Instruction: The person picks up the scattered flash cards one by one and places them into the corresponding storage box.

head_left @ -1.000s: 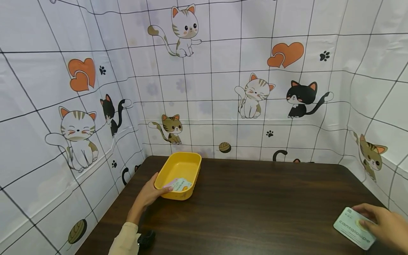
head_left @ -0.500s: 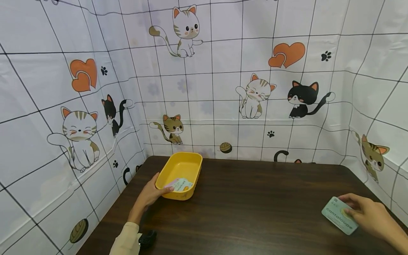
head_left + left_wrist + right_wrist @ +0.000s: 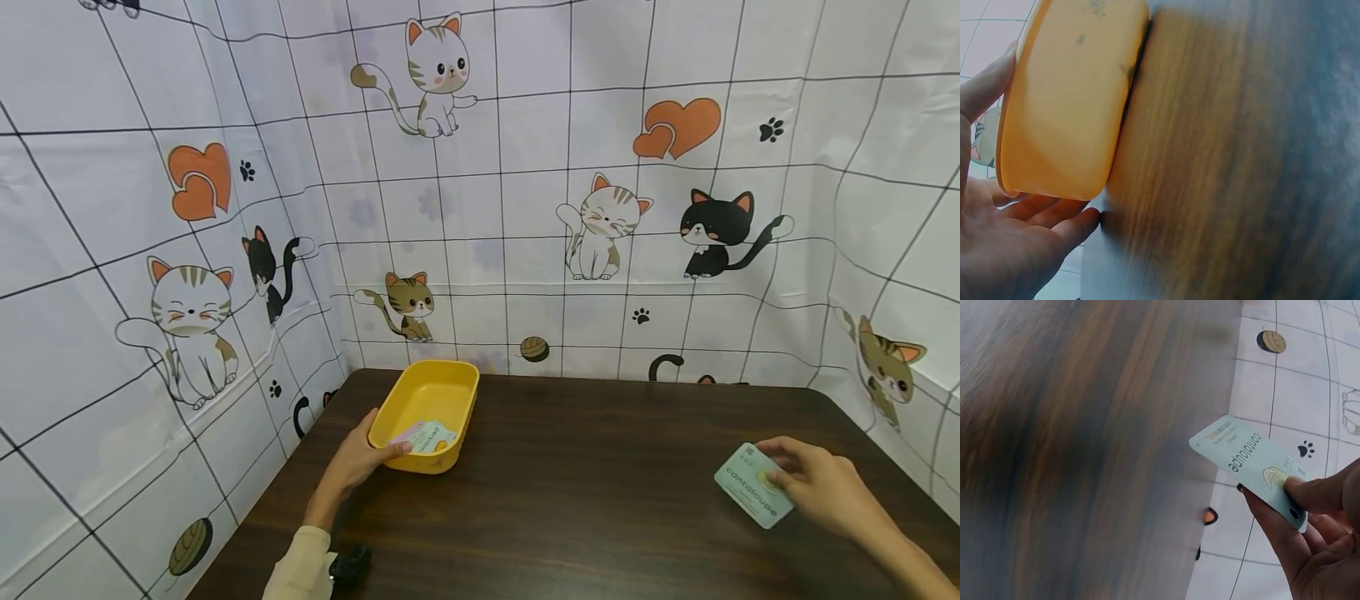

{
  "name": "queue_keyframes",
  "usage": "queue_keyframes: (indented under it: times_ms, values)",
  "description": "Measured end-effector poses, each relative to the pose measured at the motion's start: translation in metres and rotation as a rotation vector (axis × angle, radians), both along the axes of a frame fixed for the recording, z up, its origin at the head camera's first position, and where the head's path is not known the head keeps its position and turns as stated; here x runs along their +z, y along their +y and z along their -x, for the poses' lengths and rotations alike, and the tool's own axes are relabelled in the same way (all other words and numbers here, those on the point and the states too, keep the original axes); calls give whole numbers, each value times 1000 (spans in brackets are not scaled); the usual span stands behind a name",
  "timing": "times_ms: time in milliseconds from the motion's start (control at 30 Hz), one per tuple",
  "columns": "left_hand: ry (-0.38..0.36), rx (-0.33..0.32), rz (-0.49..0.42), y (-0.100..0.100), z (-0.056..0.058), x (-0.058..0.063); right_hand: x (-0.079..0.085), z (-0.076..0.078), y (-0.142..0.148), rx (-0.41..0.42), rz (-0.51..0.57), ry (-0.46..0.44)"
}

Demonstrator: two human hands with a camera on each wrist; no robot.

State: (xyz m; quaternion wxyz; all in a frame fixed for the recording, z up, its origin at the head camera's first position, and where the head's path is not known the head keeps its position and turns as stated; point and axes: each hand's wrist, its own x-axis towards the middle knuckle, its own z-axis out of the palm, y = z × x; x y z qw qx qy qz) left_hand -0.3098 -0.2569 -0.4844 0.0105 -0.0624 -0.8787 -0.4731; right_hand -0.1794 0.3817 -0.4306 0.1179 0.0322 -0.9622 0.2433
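Observation:
My left hand (image 3: 358, 454) grips the near left corner of a yellow plastic tub (image 3: 468, 408), its thumb over the rim. In the left wrist view the fingers (image 3: 1054, 212) lie along the tub's end wall (image 3: 1066, 125). Inside the tub, at its near end, lie a pale green card with a fruit picture and a pinkish card (image 3: 408, 433). Far to the right, my right hand (image 3: 821, 492) pinches a mint-green card (image 3: 746, 479) printed "cantaloupe" between thumb and fingers. In the right wrist view this card (image 3: 1241, 462) appears with rounded corners, the thumb on its fruit picture.
Both hands are over a dark wooden table (image 3: 585, 492). White grid-patterned sheeting (image 3: 525, 208) with cartoon cats and hearts stands behind it and at both sides. A black band (image 3: 350, 565) sits at the left sleeve (image 3: 302, 562).
My right hand has carried the cantaloupe card leftward and a little farther up the head view. The left hand stays at the tub, which has hardly shifted.

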Motion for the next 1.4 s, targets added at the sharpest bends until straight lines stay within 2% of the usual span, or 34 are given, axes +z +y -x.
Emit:
queue_keyframes:
  times_ms: [267,1033,1400]
  values:
    - [5,-3,-2,1,0,1,-2,12,-19,-6,20,23]
    - [11,10,6,0,2,-2,-7,44,-78,53,144,76]
    - [9,18,8,1,0,-2,-10,56,-103,54,225,62]
